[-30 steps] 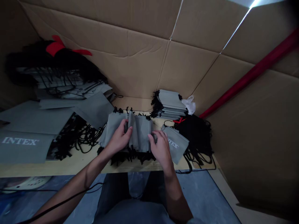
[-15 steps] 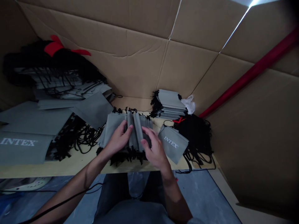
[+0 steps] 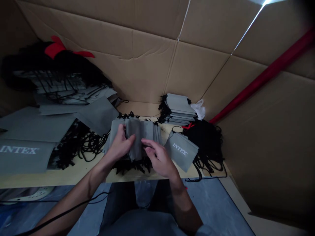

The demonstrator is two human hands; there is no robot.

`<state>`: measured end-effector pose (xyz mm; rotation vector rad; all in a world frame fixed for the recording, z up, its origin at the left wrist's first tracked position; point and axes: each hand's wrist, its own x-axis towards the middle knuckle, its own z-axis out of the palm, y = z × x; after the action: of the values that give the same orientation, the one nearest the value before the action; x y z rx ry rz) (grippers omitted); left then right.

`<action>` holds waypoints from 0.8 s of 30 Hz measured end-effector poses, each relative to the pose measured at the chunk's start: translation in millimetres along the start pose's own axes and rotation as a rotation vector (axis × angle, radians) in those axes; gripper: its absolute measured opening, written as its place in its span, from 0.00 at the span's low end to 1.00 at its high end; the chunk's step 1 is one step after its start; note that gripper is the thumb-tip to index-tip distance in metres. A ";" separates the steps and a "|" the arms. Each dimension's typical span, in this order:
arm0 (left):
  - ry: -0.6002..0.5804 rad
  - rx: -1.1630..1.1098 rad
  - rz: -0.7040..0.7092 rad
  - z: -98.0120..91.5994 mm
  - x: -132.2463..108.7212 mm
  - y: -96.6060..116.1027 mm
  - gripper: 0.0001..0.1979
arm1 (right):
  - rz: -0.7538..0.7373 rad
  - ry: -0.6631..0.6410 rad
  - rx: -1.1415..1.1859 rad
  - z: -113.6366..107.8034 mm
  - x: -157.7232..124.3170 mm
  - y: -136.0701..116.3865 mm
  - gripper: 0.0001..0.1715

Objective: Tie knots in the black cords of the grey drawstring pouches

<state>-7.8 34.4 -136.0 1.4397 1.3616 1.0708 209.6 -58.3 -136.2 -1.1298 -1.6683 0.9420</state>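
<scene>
At the near middle of the pale table (image 3: 76, 170), the left hand (image 3: 121, 144) pinches a sheaf of grey drawstring pouches (image 3: 136, 129); just right, the right hand (image 3: 161, 159) is loosely spread. A slack pinch could spill them, snagging black cords (image 3: 140, 166).

Walled in by creased brown cardboard (image 3: 145, 75), dimly lit, with bright light (image 3: 264, 3) at upper right, pale worktop (image 3: 86, 170) and blue-grey floor (image 3: 211, 205) below.
</scene>
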 end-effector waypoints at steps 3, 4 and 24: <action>0.059 -0.017 -0.017 -16.6 1.9 7.9 0.20 | 0.067 0.065 0.069 -4.4 0.1 11.7 0.32; 0.079 -0.017 -0.027 -23.2 1.5 12.1 0.20 | 0.085 0.078 0.090 -5.4 0.5 14.5 0.34; 0.374 0.088 0.381 -104.2 -75.8 95.8 0.27 | -0.002 0.064 0.432 -12.6 25.6 -13.3 0.74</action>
<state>-86.1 -41.6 -18.3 1.6646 1.4346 1.6077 212.8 -36.6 -113.6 -0.8546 -1.3284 1.1831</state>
